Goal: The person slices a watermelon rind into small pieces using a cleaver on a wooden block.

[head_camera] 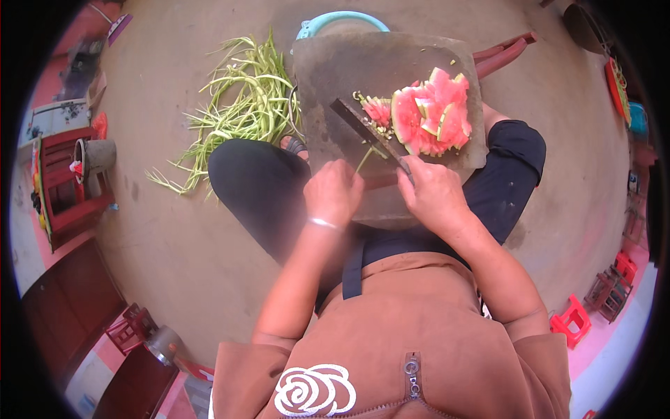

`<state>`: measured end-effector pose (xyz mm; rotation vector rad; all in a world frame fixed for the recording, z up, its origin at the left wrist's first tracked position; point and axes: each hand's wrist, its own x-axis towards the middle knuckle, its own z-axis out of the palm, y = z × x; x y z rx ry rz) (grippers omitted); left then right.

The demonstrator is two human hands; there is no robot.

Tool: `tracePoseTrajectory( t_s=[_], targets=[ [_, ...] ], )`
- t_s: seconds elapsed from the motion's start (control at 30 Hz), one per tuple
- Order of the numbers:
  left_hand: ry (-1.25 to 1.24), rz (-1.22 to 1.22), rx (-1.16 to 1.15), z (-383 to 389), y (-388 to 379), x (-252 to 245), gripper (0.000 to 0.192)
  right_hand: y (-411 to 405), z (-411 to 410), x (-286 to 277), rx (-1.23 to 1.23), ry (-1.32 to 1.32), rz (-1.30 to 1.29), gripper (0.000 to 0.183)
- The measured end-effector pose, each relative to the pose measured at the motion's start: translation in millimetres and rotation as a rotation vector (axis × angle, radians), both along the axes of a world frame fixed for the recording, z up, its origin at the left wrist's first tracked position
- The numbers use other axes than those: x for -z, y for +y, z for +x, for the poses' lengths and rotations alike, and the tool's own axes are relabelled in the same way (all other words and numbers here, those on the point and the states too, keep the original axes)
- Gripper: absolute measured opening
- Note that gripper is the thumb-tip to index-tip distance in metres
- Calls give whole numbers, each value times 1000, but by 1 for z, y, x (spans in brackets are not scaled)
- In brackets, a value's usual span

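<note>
In the head view, my right hand (432, 191) grips the handle of a dark knife (360, 124), whose blade points up and left over a worn chopping board (330, 78). My left hand (333, 193), at the board's near edge, has its fingers closed on a thin green stalk (365, 159) that reaches toward the blade. Small chopped green bits (384, 131) lie beside the blade. A heap of cut watermelon pieces (432, 112), red flesh with some pale rind, covers the board's right part. Smaller pink slices (378, 109) lie just left of it.
A pile of long green stalks (251, 89) lies on the floor left of the board, near a sandalled foot (296, 146). A light blue plastic handle (343, 18) shows behind the board. Reddish wooden legs (502, 55) stick out at right. A bucket (97, 156) stands far left.
</note>
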<state>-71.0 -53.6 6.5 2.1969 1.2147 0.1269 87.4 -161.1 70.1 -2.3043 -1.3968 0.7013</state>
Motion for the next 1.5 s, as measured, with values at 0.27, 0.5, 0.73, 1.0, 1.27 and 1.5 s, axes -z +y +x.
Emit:
tracePoseTrajectory(
  t_s=[0.27,0.5,0.73,1.0,1.27,1.5],
  targets=[
    [2,13,81,-3,-2,3,14,3,-5,8,-26,-75,-114,16],
    [6,-15,25,-4,3,-7,14,-2,6,14,14,-18,-6,16],
    [8,19,76,-2,8,-4,14,-1,0,1,-8,2,19,15],
    [16,72,141,-5,0,3,13,3,-6,6,-50,-53,-54,17],
    [-18,8,74,-4,1,-4,13,0,6,7,12,7,-20,19],
    [-34,51,87,3,3,-4,14,-1,-2,-2,-33,-30,-76,16]
  ],
)
